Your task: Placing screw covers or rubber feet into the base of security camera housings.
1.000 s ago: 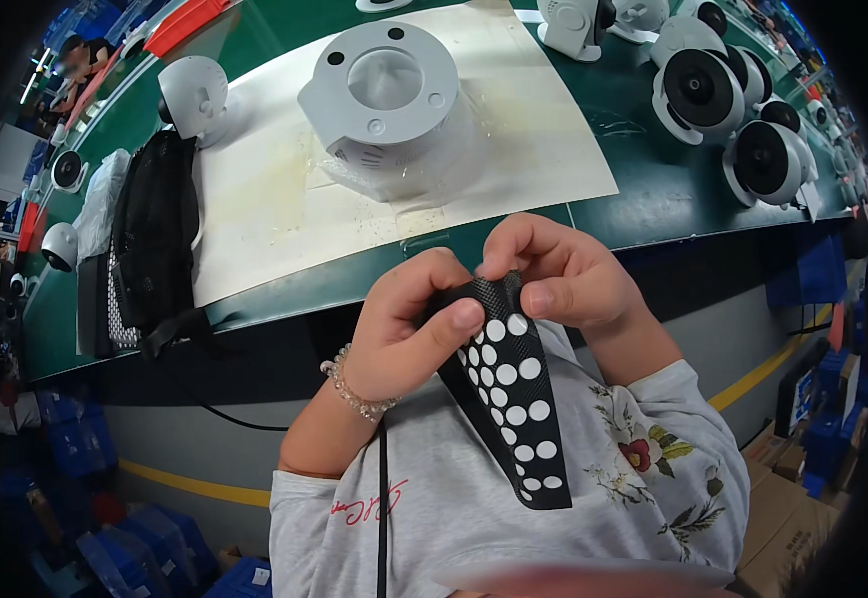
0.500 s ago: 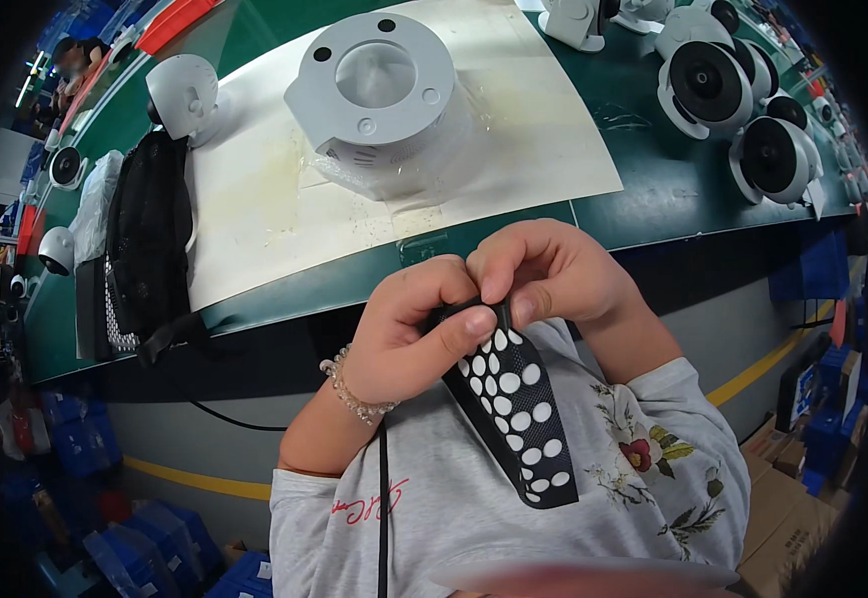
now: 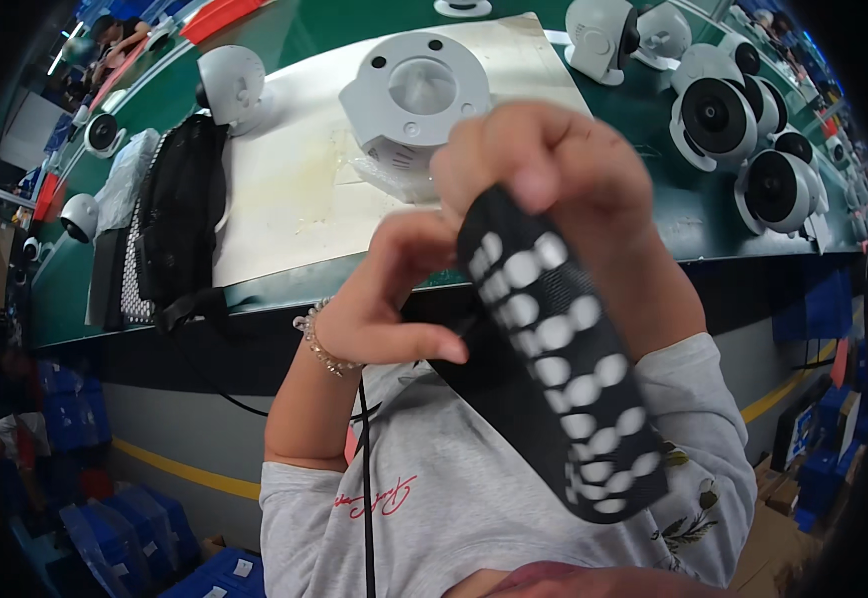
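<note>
A black strap-like strip with white oval dots [image 3: 554, 369] hangs in front of my chest, slanting down to the right and blurred by motion. My right hand [image 3: 564, 164], raised over the table edge, grips its upper end between thumb and fingers. Just left of the strip is my left hand [image 3: 379, 289], its thumb stretched out and apart from the curled fingers, with nothing visible in its grasp. Plain black material shows behind the strip's left side. Beyond both hands stands a white ring-shaped housing [image 3: 414, 125] on clear wrapping, partly covered by my right hand.
A cream sheet [image 3: 294, 199] lies on the green table [image 3: 693, 214]. At left are a black mesh pouch [image 3: 185, 219] and a white camera [image 3: 232, 88]. Several white cameras [image 3: 718, 118] crowd the right side. Blue bins [image 3: 140, 543] stand on the floor.
My right hand has risen, bringing the strip up and closer to view. My left hand has parted from the strip's top end, its thumb opening out. The whole view has shifted slightly.
</note>
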